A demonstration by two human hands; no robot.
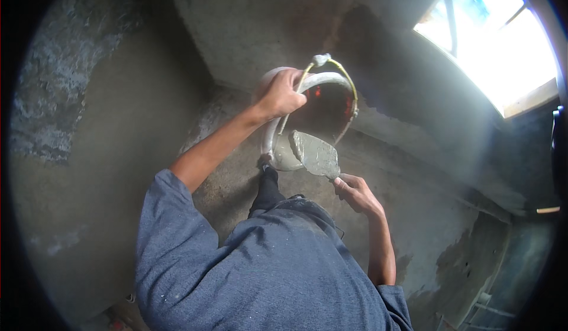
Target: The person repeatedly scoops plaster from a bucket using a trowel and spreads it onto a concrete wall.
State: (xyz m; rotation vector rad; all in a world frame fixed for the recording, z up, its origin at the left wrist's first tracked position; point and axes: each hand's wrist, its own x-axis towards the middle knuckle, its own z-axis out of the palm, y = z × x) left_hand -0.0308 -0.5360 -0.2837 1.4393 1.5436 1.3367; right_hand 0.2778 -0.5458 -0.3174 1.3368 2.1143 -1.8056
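My left hand [281, 95] is closed on the rim of a white bucket [334, 78], which is tilted so that its mouth faces me. A yellowish cord handle [351, 84] with a pale lump at its top arches over the mouth. Inside the lower edge lies wet grey mortar [285, 155]; the upper inside is dark with some reddish spots. Gripped by its handle in my right hand [358, 195] is a trowel [318, 156]. Its blade is coated with grey mortar and overlaps the bucket's near lower edge. The trowel's handle is mostly hidden by my fingers.
A bright window opening [491, 35] is at the upper right. Grey plastered wall [130, 136] with a rougher patch rises at the left. My dark trouser leg [267, 190] stands close below the bucket. Pale bars [494, 311] show at the lower right.
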